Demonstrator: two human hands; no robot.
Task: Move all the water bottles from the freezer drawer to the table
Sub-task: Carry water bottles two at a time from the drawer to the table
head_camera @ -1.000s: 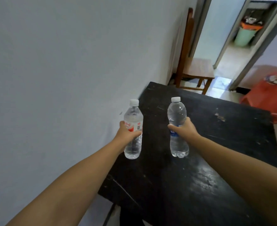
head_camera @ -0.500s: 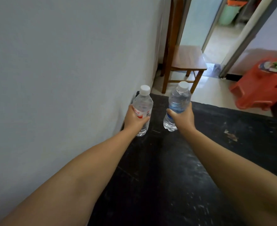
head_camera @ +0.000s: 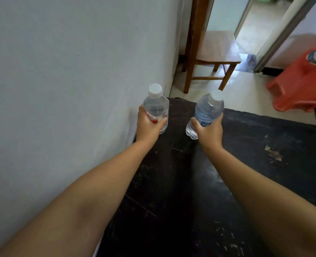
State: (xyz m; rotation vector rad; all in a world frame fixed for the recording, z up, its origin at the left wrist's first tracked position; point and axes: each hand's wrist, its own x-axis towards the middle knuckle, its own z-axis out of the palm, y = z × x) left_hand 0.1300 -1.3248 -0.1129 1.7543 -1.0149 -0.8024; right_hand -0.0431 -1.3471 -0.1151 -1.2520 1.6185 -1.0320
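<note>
Both my arms reach out over the black table (head_camera: 246,164). My left hand (head_camera: 148,127) grips a clear water bottle with a red label (head_camera: 156,104) and a white cap, upright near the table's far left corner by the wall. My right hand (head_camera: 208,130) grips a clear water bottle with a blue label (head_camera: 208,108), tilted with its cap leaning away to the right. Whether either bottle's base touches the table is hidden by my hands. The freezer drawer is out of view.
A grey wall (head_camera: 70,89) runs along the table's left side. Beyond the far edge stand a wooden chair (head_camera: 213,51) and, to the right, a red plastic stool (head_camera: 302,84). A doorway (head_camera: 255,25) opens behind the chair.
Both hands have carried the bottles from the table's near part to its far left corner. The blue-label bottle has tipped from upright to leaning.
</note>
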